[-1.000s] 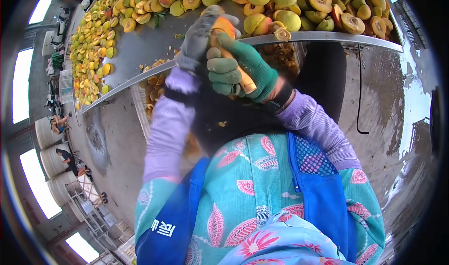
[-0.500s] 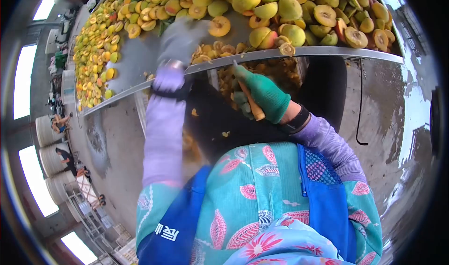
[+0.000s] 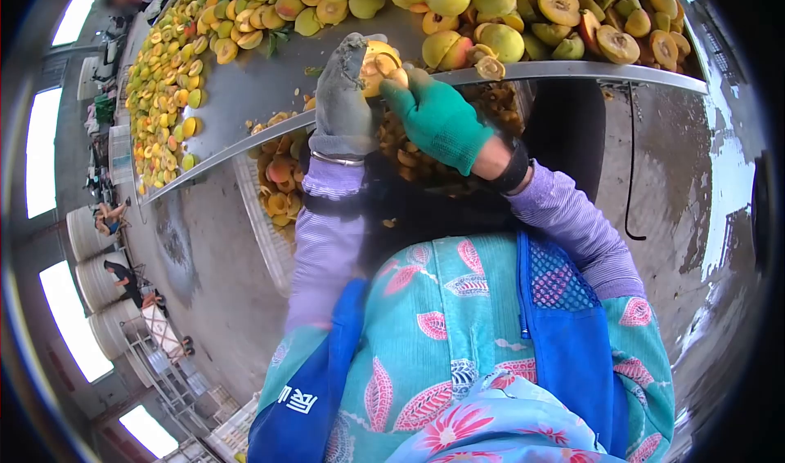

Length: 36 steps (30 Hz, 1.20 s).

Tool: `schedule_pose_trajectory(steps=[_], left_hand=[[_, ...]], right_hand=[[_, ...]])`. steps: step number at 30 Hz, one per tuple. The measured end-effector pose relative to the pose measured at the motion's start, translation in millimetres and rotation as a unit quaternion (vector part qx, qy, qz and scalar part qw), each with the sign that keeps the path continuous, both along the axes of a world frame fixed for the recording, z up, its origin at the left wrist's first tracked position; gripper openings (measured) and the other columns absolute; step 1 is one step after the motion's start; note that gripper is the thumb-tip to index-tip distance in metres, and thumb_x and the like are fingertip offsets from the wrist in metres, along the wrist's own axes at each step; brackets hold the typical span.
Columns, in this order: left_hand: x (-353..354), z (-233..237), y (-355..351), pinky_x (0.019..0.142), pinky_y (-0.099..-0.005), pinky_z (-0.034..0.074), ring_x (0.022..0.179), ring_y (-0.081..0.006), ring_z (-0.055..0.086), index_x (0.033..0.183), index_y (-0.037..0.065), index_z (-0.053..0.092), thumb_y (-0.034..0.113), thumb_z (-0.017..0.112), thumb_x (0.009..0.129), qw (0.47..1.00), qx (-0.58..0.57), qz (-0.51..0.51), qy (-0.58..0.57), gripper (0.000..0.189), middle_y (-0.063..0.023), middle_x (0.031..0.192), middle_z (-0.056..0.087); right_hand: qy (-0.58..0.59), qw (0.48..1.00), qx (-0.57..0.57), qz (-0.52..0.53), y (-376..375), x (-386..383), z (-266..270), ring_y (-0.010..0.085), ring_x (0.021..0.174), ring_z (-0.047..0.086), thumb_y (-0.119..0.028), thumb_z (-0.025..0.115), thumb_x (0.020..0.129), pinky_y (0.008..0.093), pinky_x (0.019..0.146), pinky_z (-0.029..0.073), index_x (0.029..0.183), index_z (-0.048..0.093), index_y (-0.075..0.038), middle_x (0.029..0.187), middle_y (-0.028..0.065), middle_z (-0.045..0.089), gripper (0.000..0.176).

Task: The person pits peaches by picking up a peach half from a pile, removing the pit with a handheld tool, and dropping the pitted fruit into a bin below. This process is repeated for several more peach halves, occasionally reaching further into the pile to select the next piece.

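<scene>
Two gloved hands met at 12 o'clock, over the near edge of one metal worktop [image 3: 253,79]. The grey-gloved left hand [image 3: 339,95] was curled round a single cut yellow peach [image 3: 379,61], its flesh exposed. The green-gloved right hand [image 3: 446,124] had thumb and fingers drawn narrow at that fruit's 4 o'clock side; whether it gripped anything more could not be told. Loose peaches [image 3: 558,7], whole and halved, too many to count, spread from 10 to 1 o'clock. One white crate [image 3: 260,222] stood lower, at 9 o'clock.
</scene>
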<state>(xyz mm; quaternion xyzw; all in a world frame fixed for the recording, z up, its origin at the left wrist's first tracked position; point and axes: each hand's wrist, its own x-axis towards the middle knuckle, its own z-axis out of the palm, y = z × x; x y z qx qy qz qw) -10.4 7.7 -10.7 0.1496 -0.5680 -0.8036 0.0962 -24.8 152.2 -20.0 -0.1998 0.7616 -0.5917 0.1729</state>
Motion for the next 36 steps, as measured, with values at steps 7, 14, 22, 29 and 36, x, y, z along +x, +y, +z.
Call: schedule_pose_trajectory(steps=[7,14,22,29,36], left_hand=[[2.0,-2.3,10.9,0.078,-0.0340,0.054,0.088,-0.0255,0.065,0.112,-0.004,0.057,0.031,0.049,0.099,0.992,-0.100,0.054,0.062,0.039,-0.0161,0.098,0.065],[-0.3,-20.5,17.9,0.072,-0.0334,0.055,0.083,-0.0238,0.066,0.105,-0.003,0.062,0.025,0.051,0.099,0.972,-0.178,0.127,0.090,0.031,-0.0155,0.100,0.066],[4.5,-11.1,4.0,0.079,-0.0281,0.054,0.090,-0.0164,0.064,0.108,-0.002,0.062,0.020,0.052,0.097,0.981,-0.186,0.044,0.019,0.026,-0.0116,0.103,0.067],[-12.3,20.7,2.6,0.073,-0.0261,0.054,0.075,-0.0153,0.065,0.108,-0.002,0.062,0.022,0.055,0.096,0.978,-0.174,-0.022,-0.115,0.028,-0.0114,0.087,0.067],[-26.0,45.8,-8.4,0.072,-0.0306,0.051,0.076,-0.0206,0.062,0.093,0.002,0.063,0.027,0.047,0.097,0.930,-0.170,-0.323,-0.043,0.030,-0.0096,0.087,0.067]], right_hand=[[-0.122,0.991,-0.048,0.016,3.7,9.3,24.3,0.0188,0.063,0.056,-0.042,0.050,0.096,0.0340,0.060,0.047,0.095,0.057,0.001,0.070,0.0107,0.058,0.044],[-0.143,0.984,-0.076,0.079,3.8,3.2,5.3,0.0201,0.057,0.059,-0.041,0.050,0.096,0.0355,0.054,0.047,0.098,0.056,0.004,0.064,0.0124,0.059,0.046],[-0.255,0.948,-0.182,0.048,-13.0,14.9,-7.7,0.0121,0.051,0.051,-0.040,0.049,0.097,0.0296,0.046,0.041,0.091,0.056,0.001,0.063,0.0051,0.056,0.043],[-0.472,0.833,-0.279,0.078,-13.6,14.5,26.0,0.0115,0.046,0.046,-0.043,0.044,0.096,0.0262,0.039,0.036,0.087,0.055,-0.008,0.062,0.0006,0.051,0.038],[-0.581,0.633,-0.475,0.191,-8.9,20.0,23.8,0.0056,0.045,0.036,-0.047,0.041,0.099,0.0229,0.046,0.032,0.089,0.053,-0.016,0.059,-0.0075,0.041,0.035]])
